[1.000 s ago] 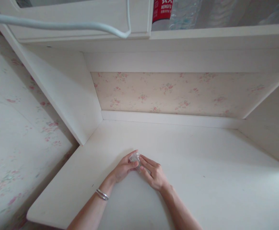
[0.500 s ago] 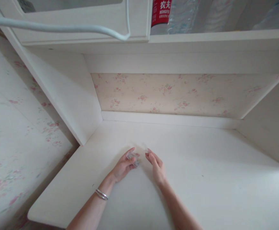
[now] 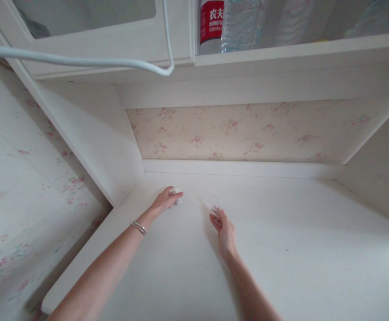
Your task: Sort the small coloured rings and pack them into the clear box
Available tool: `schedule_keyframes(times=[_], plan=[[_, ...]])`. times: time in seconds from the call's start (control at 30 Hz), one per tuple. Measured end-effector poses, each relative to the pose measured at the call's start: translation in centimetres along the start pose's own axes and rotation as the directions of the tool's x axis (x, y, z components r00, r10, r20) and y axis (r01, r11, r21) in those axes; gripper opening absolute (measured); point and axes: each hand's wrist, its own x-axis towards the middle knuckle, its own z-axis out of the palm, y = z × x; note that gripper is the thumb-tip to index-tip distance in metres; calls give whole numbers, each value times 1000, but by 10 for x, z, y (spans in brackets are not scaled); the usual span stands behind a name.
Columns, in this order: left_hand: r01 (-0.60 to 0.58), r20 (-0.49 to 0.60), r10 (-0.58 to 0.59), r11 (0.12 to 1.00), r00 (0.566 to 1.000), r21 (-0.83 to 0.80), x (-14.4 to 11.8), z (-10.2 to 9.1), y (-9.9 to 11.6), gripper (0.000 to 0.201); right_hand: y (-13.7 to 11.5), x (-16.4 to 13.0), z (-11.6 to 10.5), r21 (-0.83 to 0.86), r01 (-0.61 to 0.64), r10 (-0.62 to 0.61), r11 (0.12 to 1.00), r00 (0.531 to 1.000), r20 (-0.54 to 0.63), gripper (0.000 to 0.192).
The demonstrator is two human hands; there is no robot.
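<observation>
My left hand (image 3: 163, 200) is closed around a small clear, whitish plastic piece (image 3: 175, 191), low over the far left part of the white desktop (image 3: 181, 267). The fingers cover much of that piece, so its exact kind is unclear. Nearer to me and to the right, my right hand (image 3: 225, 229) pinches a thin transparent plastic piece (image 3: 216, 204) by its lower end. Its see-through upper part sticks out past the fingertips. The two hands are apart, and the pieces do not touch.
Above the desk hangs a white cabinet (image 3: 101, 53) with a shelf of clear plastic bottles (image 3: 239, 26), one with a red label (image 3: 212, 20). A white cable (image 3: 80, 60) crosses in front of it. Side panels (image 3: 94, 129) bound the desk recess.
My left hand has moved away from me and slightly left with its plastic piece. The right hand has shifted slightly right, still holding its clear piece. The gap between the hands has grown.
</observation>
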Motion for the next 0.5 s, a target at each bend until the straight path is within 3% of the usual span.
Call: schedule_keyframes(times=[0.13, 0.27, 0.4, 0.5], plan=[[-53, -53, 80, 918, 995, 392, 24, -6, -2, 85, -3, -1, 1, 26, -21, 21, 999, 1000, -10, 45], [-55, -37, 88, 851, 995, 522, 32, -6, -4, 92, -6, -2, 3, 36, -40, 41, 999, 998, -50, 46], [-98, -129, 168, 899, 977, 427, 25, -6, 4, 86, -6, -3, 4, 24, -44, 45, 999, 997, -59, 47], [-156, -170, 170, 983, 971, 92, 7, 1, 11, 79, -6, -4, 4, -21, -8, 8, 1000, 999, -39, 50]])
